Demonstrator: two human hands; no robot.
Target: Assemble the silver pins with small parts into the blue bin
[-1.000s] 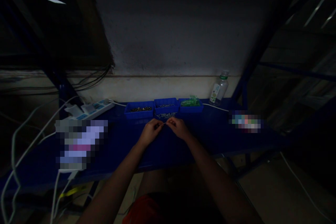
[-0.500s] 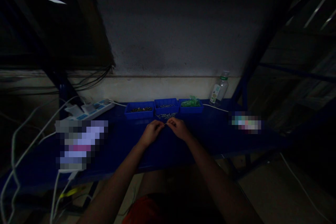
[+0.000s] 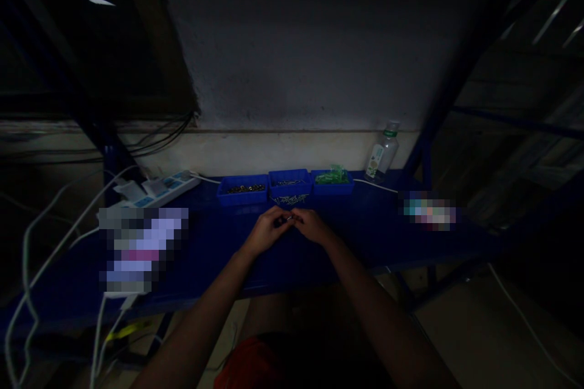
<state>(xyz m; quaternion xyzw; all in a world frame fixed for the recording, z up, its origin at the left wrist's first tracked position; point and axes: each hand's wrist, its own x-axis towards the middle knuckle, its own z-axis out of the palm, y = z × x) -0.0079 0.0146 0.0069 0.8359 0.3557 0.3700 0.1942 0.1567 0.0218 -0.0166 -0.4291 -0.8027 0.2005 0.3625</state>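
Note:
My left hand (image 3: pixel 268 231) and my right hand (image 3: pixel 311 225) meet over the blue table, both closed in a pinch with fingertips touching. Between them shows a small shiny metal piece (image 3: pixel 289 218), which looks like a screw; the fingers hide most of it. Just behind the hands lies a loose pile of screws (image 3: pixel 289 200). Beyond stand three blue bins: the left bin (image 3: pixel 243 197) has small brass-coloured metal parts, the middle bin (image 3: pixel 290 190) some screws, and the right bin (image 3: pixel 333 189) green plastic pieces.
A clear plastic bottle (image 3: pixel 382 155) stands at the back right. On the left are a white power strip (image 3: pixel 159 192) with cables and a blurred-out item (image 3: pixel 143 249). Another blurred item (image 3: pixel 430 211) lies on the right. A wall closes off the back of the blue table (image 3: pixel 205 267).
My hands have drawn closer together, so the fingertips now touch around the small metal piece. Earlier a small gap between them showed it as a thin, light line.

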